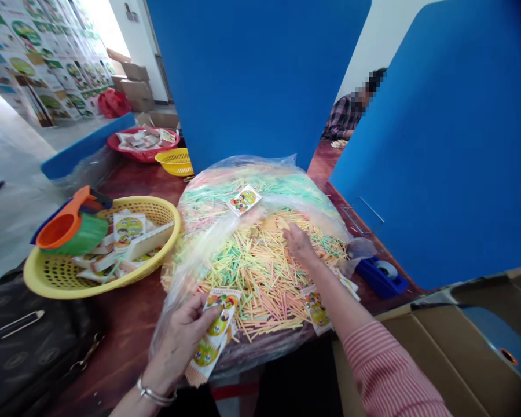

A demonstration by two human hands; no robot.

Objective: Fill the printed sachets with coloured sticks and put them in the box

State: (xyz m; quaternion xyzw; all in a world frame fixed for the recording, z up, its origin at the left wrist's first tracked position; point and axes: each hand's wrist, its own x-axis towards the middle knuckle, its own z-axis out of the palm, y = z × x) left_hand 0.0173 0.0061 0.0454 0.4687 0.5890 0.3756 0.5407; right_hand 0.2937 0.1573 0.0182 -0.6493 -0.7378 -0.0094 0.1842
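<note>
My left hand point(178, 341) grips a strip of printed sachets point(215, 336) at the near edge of a large clear plastic bag point(200, 243). The bag is open and heaped with thin pastel sticks point(260, 278) in yellow, green and pink. My right hand point(301, 243) rests among the sticks, its fingers drawn together; whether it pinches any is too hard to see. Another sachet point(244, 200) lies on the bag's folded plastic. More sachets point(316, 310) lie near my right forearm.
On the left, a yellow basket point(156, 214) holds sachets and an orange-and-green scoop point(72, 226). Beyond stand a red basket point(143, 145) and a small yellow basket point(176, 162). A blue tape dispenser point(381, 275) sits right, between blue partitions point(438, 145). A co-worker point(345, 116) sits beyond.
</note>
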